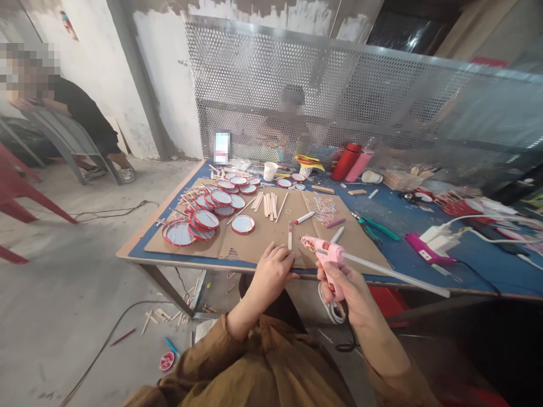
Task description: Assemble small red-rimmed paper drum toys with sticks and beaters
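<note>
Item, one pink glue gun (328, 254); gripped by its handle in the right hand (345, 282), the fingers wrapped round it, right of centre in the lower half of the frame; its nozzle pointed to the upper left, a long translucent glue stick (394, 274) extended from its rear to the lower right.

Item, one flat wooden stick (290, 234) with reddish marks; laid on brown cardboard (271, 233), its lower end at the fingers of the left hand (275, 265), which are held together and bent; whether the stick is pinched cannot be told; the nozzle is placed just right of it.

Also on the blue tabletop (405, 210): red-rimmed discs (243, 224), heaped centre left; pale sticks (270, 205), laid out above the left hand; a red-and-white marker (304, 217); green-handled pliers (384, 229), right of centre; a magenta power strip (419, 249), at right.

Writing: small dark marks (182, 63) borne by the wall, upper left; too small to be read; the phone screen (222, 148) blurred.
</note>
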A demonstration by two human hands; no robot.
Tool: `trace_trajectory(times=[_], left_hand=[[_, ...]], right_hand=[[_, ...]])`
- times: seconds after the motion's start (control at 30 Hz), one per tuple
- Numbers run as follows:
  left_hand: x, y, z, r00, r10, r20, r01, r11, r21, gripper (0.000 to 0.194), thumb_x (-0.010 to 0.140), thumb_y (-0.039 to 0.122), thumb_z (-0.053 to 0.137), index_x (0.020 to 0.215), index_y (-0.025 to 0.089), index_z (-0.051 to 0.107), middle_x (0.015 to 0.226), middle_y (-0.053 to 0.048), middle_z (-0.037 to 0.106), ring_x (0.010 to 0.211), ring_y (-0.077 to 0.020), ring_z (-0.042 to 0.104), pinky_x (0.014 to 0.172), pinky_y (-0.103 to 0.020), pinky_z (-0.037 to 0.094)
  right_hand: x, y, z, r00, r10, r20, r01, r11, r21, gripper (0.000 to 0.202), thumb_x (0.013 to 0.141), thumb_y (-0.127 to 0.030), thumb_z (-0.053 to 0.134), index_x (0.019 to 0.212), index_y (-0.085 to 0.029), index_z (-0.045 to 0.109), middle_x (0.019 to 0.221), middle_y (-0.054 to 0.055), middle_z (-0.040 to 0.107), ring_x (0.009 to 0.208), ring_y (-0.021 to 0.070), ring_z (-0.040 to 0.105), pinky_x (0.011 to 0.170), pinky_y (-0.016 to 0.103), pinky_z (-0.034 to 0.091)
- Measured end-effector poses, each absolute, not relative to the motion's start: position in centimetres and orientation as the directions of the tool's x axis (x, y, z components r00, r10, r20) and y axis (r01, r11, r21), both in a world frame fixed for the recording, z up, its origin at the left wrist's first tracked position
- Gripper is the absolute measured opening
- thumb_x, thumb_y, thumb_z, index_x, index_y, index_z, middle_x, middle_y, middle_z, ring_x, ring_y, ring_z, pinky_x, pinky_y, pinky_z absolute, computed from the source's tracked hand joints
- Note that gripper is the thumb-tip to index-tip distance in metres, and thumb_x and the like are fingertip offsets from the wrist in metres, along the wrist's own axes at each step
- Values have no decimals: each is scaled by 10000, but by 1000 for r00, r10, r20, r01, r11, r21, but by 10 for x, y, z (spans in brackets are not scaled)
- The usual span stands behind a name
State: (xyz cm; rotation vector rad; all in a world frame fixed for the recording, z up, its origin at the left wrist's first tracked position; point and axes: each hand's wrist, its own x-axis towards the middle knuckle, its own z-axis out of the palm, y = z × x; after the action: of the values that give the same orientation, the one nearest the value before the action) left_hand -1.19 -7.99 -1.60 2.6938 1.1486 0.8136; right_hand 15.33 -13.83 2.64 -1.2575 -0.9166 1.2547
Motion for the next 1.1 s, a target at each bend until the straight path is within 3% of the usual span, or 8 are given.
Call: trace_trajectory(times=[0.2,0.33,0.4,0.53,0.63,0.8,0.93,1.1], left_hand=[[-12,-80,-16,570,694,439,637,-711,298,424,701,322,728,1060,178,553,1087,-83,607,1150,-234,519,1070,-451,345],[-13,-78,-17,569,673,473,605,-732,314,376,710,309,723,1027,187,563,1056,-67,608,1125,-230,529,1061,-462,348],[-14,-77,-18,552,660,510,579,-743,336,320,729,344,701,975,192,565,1025,-56,604,1047,-215,557,1034,-455,374],[-14,-77,-18,453,696,557,591,-702,398,276,785,432,616,858,177,537,868,-38,578,826,-176,576,836,-349,490],[-11,-79,-15,403,742,535,645,-645,410,224,857,392,534,802,175,520,801,-24,556,734,-152,560,703,-264,479],[-13,-76,-7,327,826,460,691,-541,479,231,941,262,383,778,186,528,805,-21,557,690,-123,547,622,-206,413],[-22,-62,0,374,840,392,666,-538,516,279,929,258,399,689,180,520,724,-13,538,655,-115,531,610,-198,382],[-35,-41,7,510,792,335,538,-598,594,270,888,243,460,649,165,558,697,-17,577,667,-111,535,631,-201,381]], right_hand=[[188,-137,30,231,970,-80,-35,-74,-997,401,622,-496,760,780,-156,620,681,14,617,408,86,509,385,228,408],[244,-123,41,343,938,-39,225,-122,-967,482,536,-515,798,816,-156,639,590,12,616,511,146,576,495,265,485],[276,-112,47,331,944,20,374,-111,-921,479,521,-510,797,823,-169,646,718,31,662,616,182,615,560,293,501],[328,-84,52,198,975,104,758,-85,-647,379,560,-462,745,820,-191,688,752,11,673,700,204,598,603,281,439],[347,-64,45,153,985,83,886,-99,-453,338,600,-470,684,798,-195,684,715,-4,656,675,189,579,582,262,392],[358,-41,32,111,988,108,978,-90,-188,334,612,-478,666,798,-204,705,706,23,623,678,192,571,570,258,369],[366,-32,35,112,983,145,993,-106,-51,361,600,-465,692,886,-248,720,883,63,622,802,231,598,621,278,390],[378,-21,47,122,992,-27,992,-122,12,451,562,-387,744,980,-222,709,954,124,645,825,266,603,626,311,374]])
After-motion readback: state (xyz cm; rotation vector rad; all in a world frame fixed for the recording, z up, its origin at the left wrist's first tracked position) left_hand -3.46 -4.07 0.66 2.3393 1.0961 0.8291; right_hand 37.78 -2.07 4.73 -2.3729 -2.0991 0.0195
